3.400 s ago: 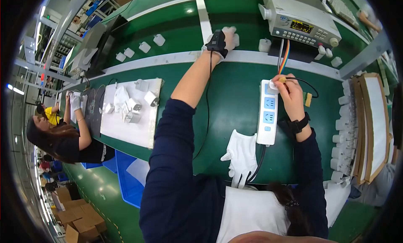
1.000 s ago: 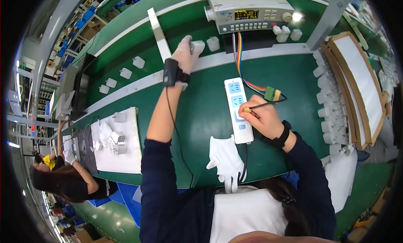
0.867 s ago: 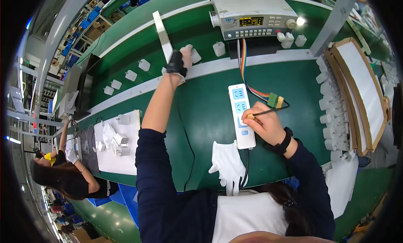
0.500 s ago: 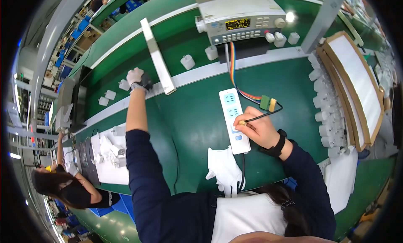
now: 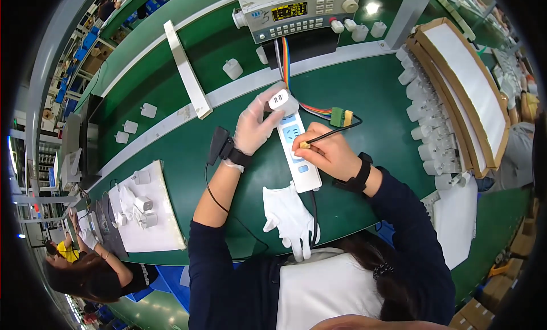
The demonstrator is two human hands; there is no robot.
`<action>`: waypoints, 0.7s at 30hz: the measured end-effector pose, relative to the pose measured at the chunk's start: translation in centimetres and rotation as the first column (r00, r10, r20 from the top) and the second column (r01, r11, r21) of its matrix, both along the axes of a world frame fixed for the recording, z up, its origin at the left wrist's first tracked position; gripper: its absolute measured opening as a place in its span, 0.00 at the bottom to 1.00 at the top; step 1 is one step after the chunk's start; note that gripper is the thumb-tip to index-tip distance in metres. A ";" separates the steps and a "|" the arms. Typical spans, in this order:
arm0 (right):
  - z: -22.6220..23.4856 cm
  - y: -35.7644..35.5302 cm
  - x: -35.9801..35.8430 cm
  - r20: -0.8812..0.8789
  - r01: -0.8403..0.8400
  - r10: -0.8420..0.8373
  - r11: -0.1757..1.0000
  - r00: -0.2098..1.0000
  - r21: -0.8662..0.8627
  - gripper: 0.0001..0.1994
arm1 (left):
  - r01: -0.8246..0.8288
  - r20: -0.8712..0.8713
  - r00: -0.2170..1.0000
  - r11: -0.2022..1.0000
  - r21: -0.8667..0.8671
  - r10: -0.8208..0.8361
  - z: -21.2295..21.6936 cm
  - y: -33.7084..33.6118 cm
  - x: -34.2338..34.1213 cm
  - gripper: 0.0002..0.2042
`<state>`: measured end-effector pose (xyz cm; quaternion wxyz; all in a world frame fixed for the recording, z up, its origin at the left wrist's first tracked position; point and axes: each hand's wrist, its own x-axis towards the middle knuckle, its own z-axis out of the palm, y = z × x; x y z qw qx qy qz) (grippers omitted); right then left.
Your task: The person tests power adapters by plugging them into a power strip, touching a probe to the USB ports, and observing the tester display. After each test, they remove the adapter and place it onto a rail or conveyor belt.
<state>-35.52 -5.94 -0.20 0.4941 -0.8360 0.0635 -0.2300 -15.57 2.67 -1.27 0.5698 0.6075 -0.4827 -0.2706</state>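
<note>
My left hand (image 5: 253,125), in a thin clear glove with a black strap at the wrist, is closed around a white charger (image 5: 280,100) with two slots facing up. The charger is at the far end of a white power strip (image 5: 308,181); I cannot tell whether it is in a socket. My bare right hand (image 5: 337,154) pinches a small yellowish plug (image 5: 304,144) on a black cable (image 5: 335,130), over the strip's middle. That cable runs to a green connector block (image 5: 337,117) joined to coloured ribbon wires (image 5: 286,65). A white glove (image 5: 289,216) lies nearer me.
A bench meter (image 5: 296,17) with a lit screen stands at the back. White chargers (image 5: 130,127) sit left beyond the rail; several more (image 5: 424,130) line the right beside cardboard trays (image 5: 464,74). At left, a white board (image 5: 165,216) bears chargers. A co-worker (image 5: 97,267) sits far left.
My left hand has come from the chargers at the far left to the strip's far end, bringing one charger. The right hand still pinches the plug over the strip. The view has shifted.
</note>
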 end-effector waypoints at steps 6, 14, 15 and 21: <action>-0.3 0.1 -0.1 0.018 0.016 -0.015 0.999 1.000 -0.031 0.05 | 0.038 0.603 0.796 0.999 0.026 -0.046 1.6 0.3 -0.4 0.26; -0.6 -0.2 0.0 0.064 -0.003 0.007 0.998 0.998 -0.058 0.05 | 0.007 0.703 0.711 1.000 -0.015 0.006 2.0 0.5 -0.7 0.28; -0.6 -0.2 0.0 0.064 -0.004 0.008 0.998 0.998 -0.059 0.05 | 0.005 0.703 0.711 1.000 -0.028 0.016 1.9 0.6 -0.6 0.27; -0.2 -0.1 -0.1 0.021 0.001 0.000 0.999 1.000 -0.037 0.05 | -0.045 0.651 0.756 0.998 -0.053 0.069 1.3 0.4 -0.6 0.28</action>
